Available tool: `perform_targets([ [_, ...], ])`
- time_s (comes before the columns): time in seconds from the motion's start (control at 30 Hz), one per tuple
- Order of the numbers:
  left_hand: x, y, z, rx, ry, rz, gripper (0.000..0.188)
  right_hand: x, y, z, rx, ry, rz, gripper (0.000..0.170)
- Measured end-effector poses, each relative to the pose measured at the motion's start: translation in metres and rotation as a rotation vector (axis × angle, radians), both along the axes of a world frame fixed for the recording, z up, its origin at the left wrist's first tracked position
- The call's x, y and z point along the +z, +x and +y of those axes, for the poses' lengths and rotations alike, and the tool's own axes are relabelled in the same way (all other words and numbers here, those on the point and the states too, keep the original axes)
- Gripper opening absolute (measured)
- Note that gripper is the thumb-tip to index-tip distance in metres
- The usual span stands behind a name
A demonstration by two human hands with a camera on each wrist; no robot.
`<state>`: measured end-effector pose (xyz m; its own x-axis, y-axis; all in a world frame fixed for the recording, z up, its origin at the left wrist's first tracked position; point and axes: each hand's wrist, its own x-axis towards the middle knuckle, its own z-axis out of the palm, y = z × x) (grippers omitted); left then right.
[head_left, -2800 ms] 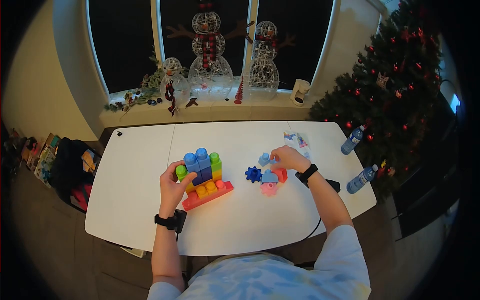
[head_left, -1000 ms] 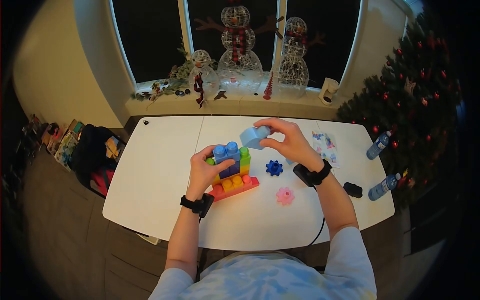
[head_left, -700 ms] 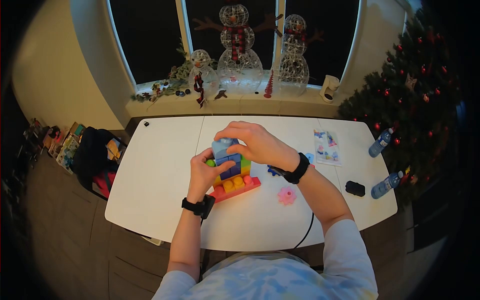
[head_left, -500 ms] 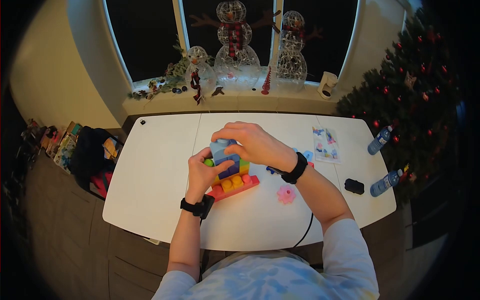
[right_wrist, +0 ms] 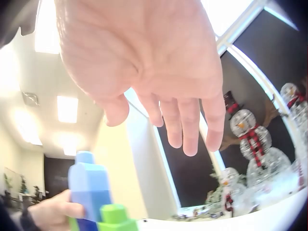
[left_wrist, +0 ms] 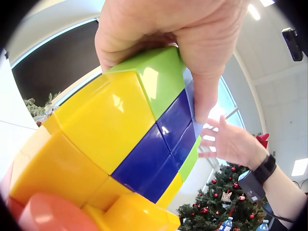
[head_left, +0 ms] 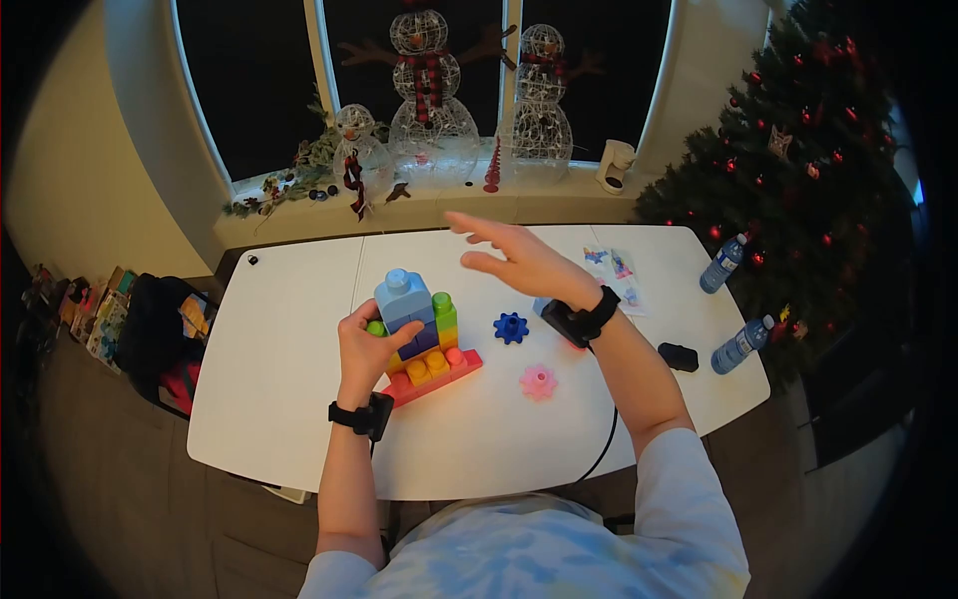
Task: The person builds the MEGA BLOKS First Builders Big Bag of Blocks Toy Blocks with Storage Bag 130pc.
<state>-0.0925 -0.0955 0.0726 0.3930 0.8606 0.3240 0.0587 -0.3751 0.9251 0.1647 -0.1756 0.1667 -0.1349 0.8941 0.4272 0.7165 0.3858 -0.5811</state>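
Observation:
A stack of blocks stands on the table, with a red base [head_left: 465,371], yellow, green [left_wrist: 159,82] and dark blue blocks [left_wrist: 144,163], and a light blue block [head_left: 403,298] with one stud on top. The left hand [head_left: 367,349] grips the stack's upper left part, its thumb across the front blue face. Raised to the right of the stack, the right hand [head_left: 524,262] has its fingers extended and touches nothing; in the right wrist view the hand [right_wrist: 144,62] hangs above the light blue block [right_wrist: 89,179].
On the white table [head_left: 289,399] lie a dark blue gear [head_left: 511,327], a pink gear [head_left: 538,382], a printed packet [head_left: 611,275] and a black object [head_left: 678,356]. Two water bottles [head_left: 723,263] stand at the right edge. Some pieces are partly hidden behind the right wrist.
The right hand has picked up the light blue block, set it on top of the stack, let go and moved up and right. The left hand stays on the stack.

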Motion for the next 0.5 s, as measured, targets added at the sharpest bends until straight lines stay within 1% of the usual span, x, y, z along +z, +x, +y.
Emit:
perform_targets([
  [0.03, 0.001, 0.0, -0.001, -0.007, -0.005, -0.007, 0.037, -0.005, 0.019, -0.006, -0.12, -0.006, 0.033, 0.055],
  [0.1, 0.002, 0.0, -0.002, -0.005, -0.014, -0.011, 0.037, -0.032, 0.068, -0.018, -0.339, -0.073, -0.15, 0.049],
  [0.17, 0.005, 0.001, -0.004, 0.003, -0.008, -0.009, 0.037, -0.069, 0.103, -0.035, -0.436, -0.223, -0.327, 0.048],
  [0.2, 0.005, 0.001, -0.004, -0.004, -0.009, -0.014, 0.037, -0.086, 0.115, -0.042, -0.443, -0.223, -0.331, 0.048],
  [0.27, 0.006, 0.001, -0.004, 0.01, -0.023, 0.006, 0.037, -0.113, 0.13, -0.053, -0.511, -0.358, -0.335, 0.046],
  [0.4, 0.005, 0.0, -0.004, 0.001, -0.047, 0.021, 0.038, -0.143, 0.143, -0.052, -0.535, -0.294, -0.351, 0.046],
  [0.47, 0.002, -0.001, -0.002, 0.004, 0.007, 0.092, 0.038, -0.154, 0.143, -0.04, -0.407, -0.231, -0.329, 0.047],
  [0.5, 0.001, -0.001, -0.002, 0.009, 0.012, 0.094, 0.038, -0.159, 0.143, -0.032, -0.403, -0.227, -0.327, 0.047],
])
